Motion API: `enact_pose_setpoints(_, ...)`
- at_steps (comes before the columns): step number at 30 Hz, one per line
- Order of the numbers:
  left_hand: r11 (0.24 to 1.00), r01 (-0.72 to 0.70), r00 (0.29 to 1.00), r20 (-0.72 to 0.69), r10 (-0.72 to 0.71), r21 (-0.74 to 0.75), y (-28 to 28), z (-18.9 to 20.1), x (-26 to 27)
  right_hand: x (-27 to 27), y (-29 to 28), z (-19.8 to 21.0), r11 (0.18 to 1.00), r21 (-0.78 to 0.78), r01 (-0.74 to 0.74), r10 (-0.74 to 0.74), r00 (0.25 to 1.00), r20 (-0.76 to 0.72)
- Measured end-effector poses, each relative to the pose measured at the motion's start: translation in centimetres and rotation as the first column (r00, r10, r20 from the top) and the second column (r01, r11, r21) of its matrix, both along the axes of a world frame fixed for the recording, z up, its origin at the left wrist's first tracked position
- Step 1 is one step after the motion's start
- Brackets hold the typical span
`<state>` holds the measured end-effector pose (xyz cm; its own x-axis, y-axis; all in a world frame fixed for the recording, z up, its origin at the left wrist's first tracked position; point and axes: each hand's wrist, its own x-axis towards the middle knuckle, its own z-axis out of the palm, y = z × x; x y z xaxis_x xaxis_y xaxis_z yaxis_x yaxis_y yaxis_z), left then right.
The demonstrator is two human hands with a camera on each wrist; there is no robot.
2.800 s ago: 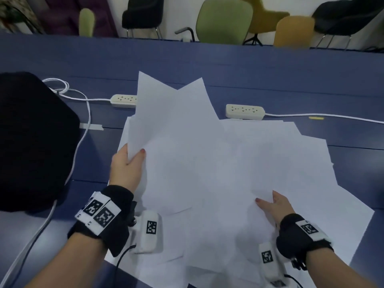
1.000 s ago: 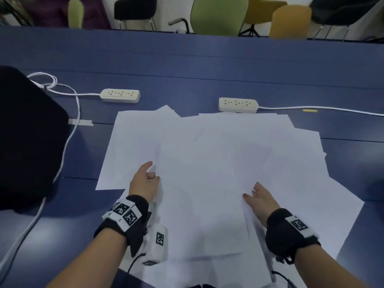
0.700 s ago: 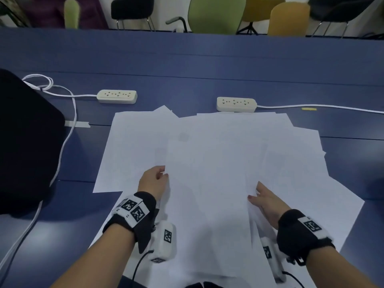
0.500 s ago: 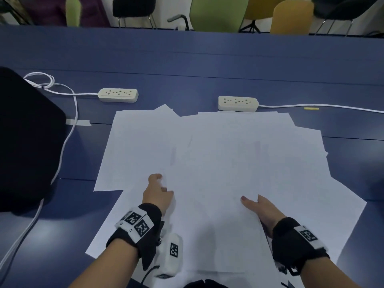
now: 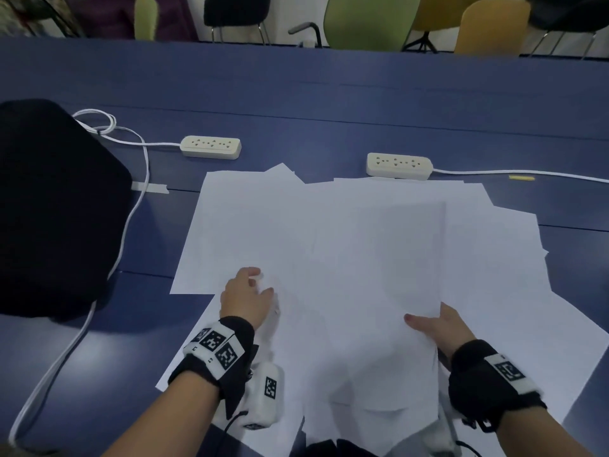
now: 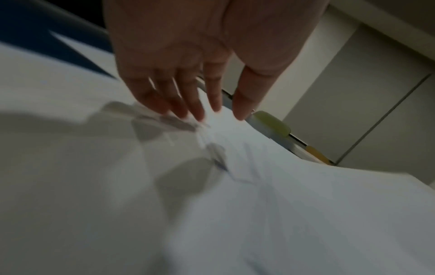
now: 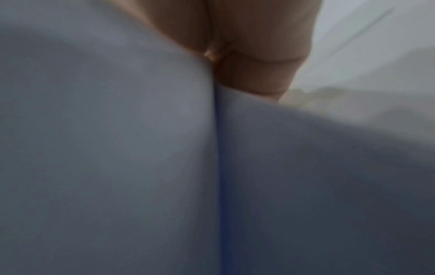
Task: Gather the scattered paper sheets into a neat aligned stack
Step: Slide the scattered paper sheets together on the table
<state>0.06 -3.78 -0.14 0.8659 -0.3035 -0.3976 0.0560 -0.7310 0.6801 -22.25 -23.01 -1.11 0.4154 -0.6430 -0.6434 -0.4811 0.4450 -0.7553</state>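
Note:
Several white paper sheets [image 5: 362, 258] lie fanned and overlapping on the blue table [image 5: 329, 87]. My left hand [image 5: 245, 296] rests on the pile's near left part. In the left wrist view its straight fingertips [image 6: 200, 111] touch the paper [image 6: 259, 204]. My right hand [image 5: 435, 324] pinches the right edge of the top sheets, with its thumb on top and its fingers hidden under them. The right wrist view shows only paper [image 7: 117, 130] folded against the palm [image 7: 254, 55].
A big black object [image 5: 49, 209] fills the left side, with a white cable [image 5: 131, 206] running past it. Two power strips [image 5: 211, 147] [image 5: 398, 163] lie just beyond the sheets. Chairs [image 5: 369, 21] stand behind the table's far edge.
The sheets my left hand held up 2.8 s ago now lie flat. Over the last second both hands slid nearer to me, and the right thumb came onto the top sheets.

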Motion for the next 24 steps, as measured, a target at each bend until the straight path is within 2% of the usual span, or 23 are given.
enact_pose_setpoints(3,0.976,-0.095,0.994,0.076,0.081,0.196,1.6,0.3,2.1,-0.4,-0.4,0.2,0.998,0.019,0.062,-0.062,0.998,-0.001)
enact_pose_setpoints(6,0.941,-0.040,0.998,0.059,0.021,0.335,2.6,0.5,2.9,-0.5,-0.2,0.4,0.994,0.079,0.078,-0.080,0.997,0.018)
enact_pose_setpoints(13,0.923,0.193,0.981,-0.087,-0.173,0.332,2.6,0.0,3.4,-0.5,0.4,0.6,0.995,0.065,0.069,-0.070,0.997,0.011)
enact_pose_setpoints(16,0.901,0.228,0.974,-0.078,-0.215,0.369,2.2,0.1,3.8,-0.9,0.2,0.7,0.997,0.052,0.058,-0.059,0.998,0.005)
enact_pose_setpoints(20,0.887,0.090,0.990,0.056,-0.128,0.452,1.8,0.4,5.1,-1.2,0.1,0.5,0.997,0.047,0.062,-0.062,0.998,-0.004)
enact_pose_setpoints(24,0.935,-0.055,0.998,0.052,0.039,0.351,1.6,0.5,6.3,-1.2,0.2,0.8,0.997,0.040,0.061,-0.061,0.998,-0.005)
